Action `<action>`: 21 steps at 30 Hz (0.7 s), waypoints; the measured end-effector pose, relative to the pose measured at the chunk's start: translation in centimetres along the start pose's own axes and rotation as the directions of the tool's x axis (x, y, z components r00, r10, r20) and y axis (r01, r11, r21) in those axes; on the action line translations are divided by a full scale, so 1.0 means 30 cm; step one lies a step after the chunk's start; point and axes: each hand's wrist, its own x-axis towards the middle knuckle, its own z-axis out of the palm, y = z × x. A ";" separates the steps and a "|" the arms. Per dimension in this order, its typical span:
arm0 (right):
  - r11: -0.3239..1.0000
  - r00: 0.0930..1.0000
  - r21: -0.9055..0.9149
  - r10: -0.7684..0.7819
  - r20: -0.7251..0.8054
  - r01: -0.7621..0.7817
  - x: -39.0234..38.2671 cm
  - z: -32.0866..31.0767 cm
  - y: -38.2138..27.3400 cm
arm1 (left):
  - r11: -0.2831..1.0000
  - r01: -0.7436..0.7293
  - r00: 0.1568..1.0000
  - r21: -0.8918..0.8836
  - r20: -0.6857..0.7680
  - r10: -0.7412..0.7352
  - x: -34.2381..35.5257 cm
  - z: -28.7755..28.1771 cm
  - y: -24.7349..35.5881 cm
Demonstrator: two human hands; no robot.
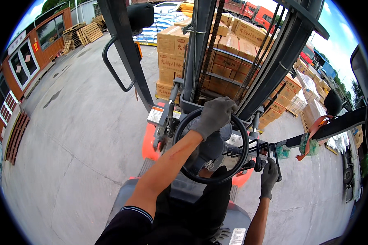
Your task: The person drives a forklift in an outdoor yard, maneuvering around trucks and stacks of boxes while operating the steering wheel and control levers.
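Note:
My left hand point(216, 115), in a grey work glove, is closed over the far rim of a black steering wheel point(178, 134) on a forklift. Its fingers curl down over the rim, partly out of sight. To the right, my right hand point(269, 177), gloved in grey too, grips one of the black control levers point(277, 157) beside the wheel. Ahead rises the dark forklift mast point(198, 53) with its chains. Behind it are stacked brown cartons point(229, 51); the forks are hidden from me.
More stacked cartons point(288, 90) stand to the right. White and blue sacks point(163, 20) are piled beyond the mast. Wooden pallets point(92, 32) lean near an orange-brown building point(49, 45) at left. A red truck point(262, 17) is at the back. Grey concrete point(86, 122) surrounds the forklift.

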 end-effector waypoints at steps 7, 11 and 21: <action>0.906 0.924 -0.184 -0.380 0.049 0.382 0.029 0.160 -0.266 | 0.998 0.028 1.000 -0.060 0.005 -0.028 -0.014 -0.041 -0.033; 0.954 0.936 -0.106 -0.295 -0.194 0.279 0.167 0.213 -0.285 | 0.994 0.023 1.000 -0.111 0.008 -0.023 -0.013 -0.053 -0.028; 0.980 0.951 -0.082 -0.197 -0.239 0.182 0.239 0.268 -0.243 | 0.994 0.057 0.997 -0.090 0.054 -0.052 -0.005 -0.053 0.000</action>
